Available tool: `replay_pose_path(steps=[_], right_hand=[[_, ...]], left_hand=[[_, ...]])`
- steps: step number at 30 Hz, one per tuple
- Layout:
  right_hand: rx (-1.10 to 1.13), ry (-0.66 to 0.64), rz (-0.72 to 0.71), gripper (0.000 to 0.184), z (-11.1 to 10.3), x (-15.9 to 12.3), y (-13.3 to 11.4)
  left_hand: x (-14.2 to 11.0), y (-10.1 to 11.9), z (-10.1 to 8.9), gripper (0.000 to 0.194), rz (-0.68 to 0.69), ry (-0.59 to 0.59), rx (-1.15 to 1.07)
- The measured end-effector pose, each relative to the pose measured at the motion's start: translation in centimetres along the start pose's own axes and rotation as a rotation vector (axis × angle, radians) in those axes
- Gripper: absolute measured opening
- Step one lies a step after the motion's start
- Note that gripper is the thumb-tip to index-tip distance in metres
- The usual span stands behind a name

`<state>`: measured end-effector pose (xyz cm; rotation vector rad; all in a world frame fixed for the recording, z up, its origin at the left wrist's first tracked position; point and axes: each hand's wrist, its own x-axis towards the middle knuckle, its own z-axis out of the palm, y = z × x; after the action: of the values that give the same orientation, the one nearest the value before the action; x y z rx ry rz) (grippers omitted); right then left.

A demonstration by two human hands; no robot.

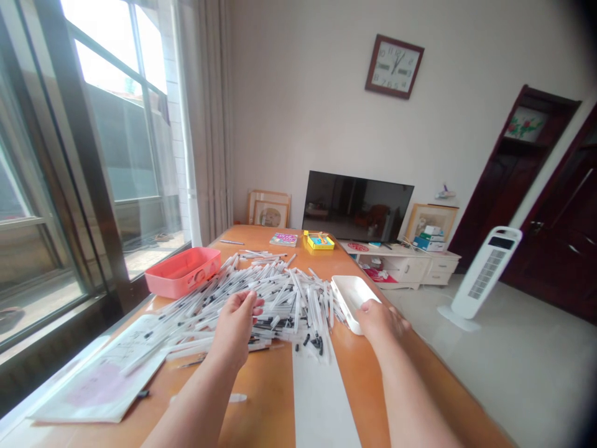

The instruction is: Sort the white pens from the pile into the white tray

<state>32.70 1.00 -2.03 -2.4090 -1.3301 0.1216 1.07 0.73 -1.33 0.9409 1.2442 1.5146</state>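
My right hand [380, 320] grips the near end of a white plastic tray [339, 300] at the table's right edge, thumb over the rim. The tray's inside looks bare where it shows. My left hand [240, 320] is above the near side of a big heap of pen parts [273, 289], fingers curled in toward the thumb; whatever they may hold is hidden. The heap is mostly clear and white pen barrels lying in all directions. Several small black pen caps [317, 342] lie at its near edge, between my hands.
A pink plastic basket [181, 286] stands left of the heap, by the window. A printed paper packet [102, 379] lies near left. Farther back are a booklet [283, 239] and a yellow box [319, 242]. A white strip [321, 398] runs down the wooden table [270, 410].
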Motion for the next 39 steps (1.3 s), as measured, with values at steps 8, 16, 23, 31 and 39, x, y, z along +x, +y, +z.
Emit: replay_pose_path(steps=[8,16,23,31,39], right_hand=[[0.067,0.207,-0.128,0.02,-1.0,-1.6,-0.9],[0.322,0.187,-0.351,0.017,-0.8,-4.6,-3.6],[0.403,-0.064,-0.388,0.016,1.8,-5.5,-4.7],[0.3,-0.118,-0.45,0.018,3.8,-7.6,-6.6],[0.112,-0.06,-0.52,0.033,4.3,-8.8,-8.1]], left_hand=[[-0.1,0.2,0.0,0.053,-0.01,0.008,0.002],[-0.4,0.6,0.1,0.054,-0.003,0.017,-0.017],[-0.4,0.8,0.1,0.049,-0.001,0.016,-0.025],[-0.5,0.8,0.1,0.053,-0.016,0.028,-0.04],[-0.3,0.5,0.2,0.05,-0.03,0.028,-0.075]])
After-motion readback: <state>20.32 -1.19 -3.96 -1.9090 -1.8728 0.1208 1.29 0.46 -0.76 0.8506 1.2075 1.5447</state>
